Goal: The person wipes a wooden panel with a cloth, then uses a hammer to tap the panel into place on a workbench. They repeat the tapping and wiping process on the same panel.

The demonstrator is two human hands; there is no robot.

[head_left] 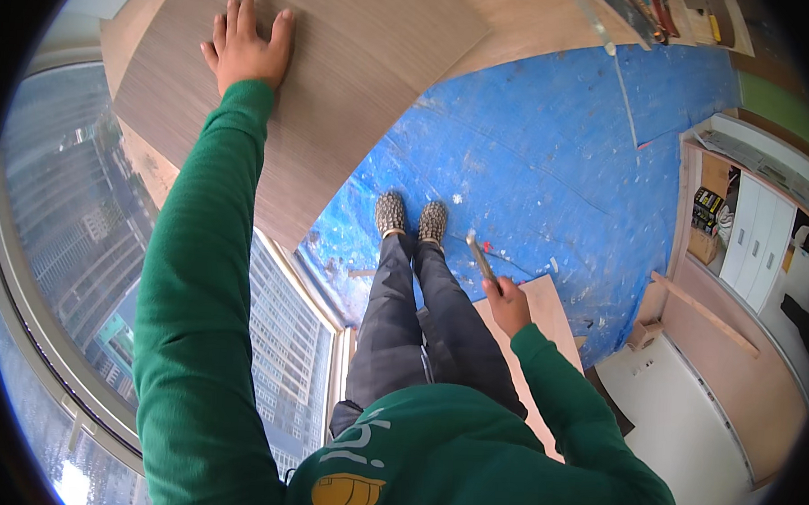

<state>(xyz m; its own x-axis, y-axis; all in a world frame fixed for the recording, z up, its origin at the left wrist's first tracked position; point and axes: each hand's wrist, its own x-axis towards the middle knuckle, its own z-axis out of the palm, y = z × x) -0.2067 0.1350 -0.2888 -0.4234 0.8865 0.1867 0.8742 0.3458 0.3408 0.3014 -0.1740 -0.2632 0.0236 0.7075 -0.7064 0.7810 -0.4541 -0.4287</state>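
My left hand [246,49] lies flat with fingers spread on a large brown wood-grain board [357,88]. That board rests on a paler wood sheet [143,151], which shows along its edges. Down at my right side, my right hand [509,307] is wrapped round a slim stick-like tool [482,259] with a pale tip; its exact kind cannot be made out. The tool points up and away from me, above the floor and apart from the board.
Blue sheeting [536,141] with debris covers the floor under my feet. Windows [71,229] line the left. Several hand tools [645,15] lie on the far right of the worktop. A light panel [546,313] stands by my right leg; a white cabinet [756,232] is further right.
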